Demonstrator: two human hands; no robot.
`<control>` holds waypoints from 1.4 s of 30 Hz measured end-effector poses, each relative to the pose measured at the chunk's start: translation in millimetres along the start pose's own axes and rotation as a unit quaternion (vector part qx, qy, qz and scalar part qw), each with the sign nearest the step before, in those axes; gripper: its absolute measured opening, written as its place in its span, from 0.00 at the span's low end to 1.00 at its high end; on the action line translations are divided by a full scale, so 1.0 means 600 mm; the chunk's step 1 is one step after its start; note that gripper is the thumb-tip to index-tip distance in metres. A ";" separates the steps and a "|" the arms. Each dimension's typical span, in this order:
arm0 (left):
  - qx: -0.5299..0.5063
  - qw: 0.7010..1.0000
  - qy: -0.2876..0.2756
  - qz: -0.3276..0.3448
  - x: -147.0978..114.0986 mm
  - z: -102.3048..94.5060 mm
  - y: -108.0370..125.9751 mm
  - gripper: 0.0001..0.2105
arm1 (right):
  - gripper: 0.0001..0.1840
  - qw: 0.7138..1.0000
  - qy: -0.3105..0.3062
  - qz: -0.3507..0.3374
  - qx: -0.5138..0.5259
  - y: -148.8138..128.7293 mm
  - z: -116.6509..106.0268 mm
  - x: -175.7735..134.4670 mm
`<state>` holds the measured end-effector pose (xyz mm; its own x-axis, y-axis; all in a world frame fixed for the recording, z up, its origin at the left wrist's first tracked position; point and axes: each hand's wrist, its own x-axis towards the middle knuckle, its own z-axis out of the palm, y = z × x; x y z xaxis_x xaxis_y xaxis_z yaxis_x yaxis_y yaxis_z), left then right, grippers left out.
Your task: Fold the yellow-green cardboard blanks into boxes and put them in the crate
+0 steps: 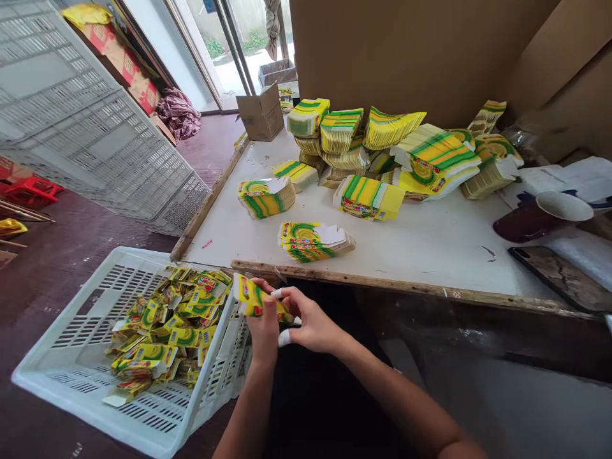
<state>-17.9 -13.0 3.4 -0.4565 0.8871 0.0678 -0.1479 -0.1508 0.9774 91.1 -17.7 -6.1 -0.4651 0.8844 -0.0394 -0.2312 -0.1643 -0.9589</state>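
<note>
In front of the table's edge, my left hand (264, 328) is wrapped round a small yellow-and-green printed carton (252, 297). My right hand (310, 322) has white coverings on its fingertips and is closed at the carton's right end, where the fingers hide part of it. Whether the carton is one piece or several together I cannot tell. Just left of my hands stands a white plastic basket (62, 408) with many small yellow-green cartons (157, 354) heaped inside. Closest on the table lies a fanned stack of flat cartons (310, 242).
More stacks of flat cartons (368, 196) stand on the white table (430, 248), piled higher toward the back. A dark red mug (526, 217) and a phone (559, 274) are at the right. Tall white crates (95, 121) lean in from the left. An open cardboard box (262, 118) stands behind.
</note>
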 end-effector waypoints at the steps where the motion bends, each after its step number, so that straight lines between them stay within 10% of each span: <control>1: 0.022 1.000 -0.018 0.007 -0.005 -0.002 -0.001 0.25 | 0.29 1.000 0.007 0.007 0.022 -0.003 -0.007 0.001; 7: 0.076 0.995 -0.035 0.052 -0.025 -0.009 -0.008 0.28 | 0.19 0.995 0.037 -0.030 0.083 -0.024 -0.023 -0.003; 12: 0.123 0.992 -0.013 0.014 -0.021 -0.026 -0.010 0.23 | 0.13 0.984 0.100 -0.111 -0.098 -0.029 -0.038 -0.014; 17: 0.005 0.978 -0.173 -0.112 0.012 -0.059 0.034 0.41 | 0.12 0.860 0.136 -0.259 -0.417 -0.068 -0.083 -0.035; 20: 0.045 0.974 -0.215 -0.058 0.023 -0.067 0.062 0.45 | 0.15 0.783 0.122 -0.292 -0.536 -0.093 -0.085 -0.043; 24: 0.245 0.916 -0.315 0.028 0.014 -0.050 0.061 0.42 | 0.14 0.749 0.039 -0.350 -0.561 -0.097 -0.060 -0.045; 28: 0.326 0.900 -0.289 0.007 -0.002 -0.030 0.025 0.23 | 0.19 0.807 0.126 -0.334 -0.471 -0.072 -0.047 -0.044; 31: 0.358 0.905 -0.232 0.008 -0.018 -0.025 0.001 0.28 | 0.33 0.895 0.212 -0.232 -0.317 -0.047 -0.047 -0.039; 34: 0.371 0.903 -0.208 0.051 -0.033 -0.023 -0.015 0.33 | 0.28 0.980 0.154 -0.078 -0.104 -0.029 -0.043 -0.028; 42: 0.306 0.898 -0.293 0.118 -0.043 -0.025 -0.030 0.32 | 0.26 0.984 0.042 0.073 0.154 -0.033 -0.044 -0.022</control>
<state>-16.9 -39.7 -18.7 0.1554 0.9661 0.2060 0.4834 -0.2562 0.8370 124.2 -14.4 5.7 -0.4442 0.8718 -0.2065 -0.4210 -0.4066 -0.8109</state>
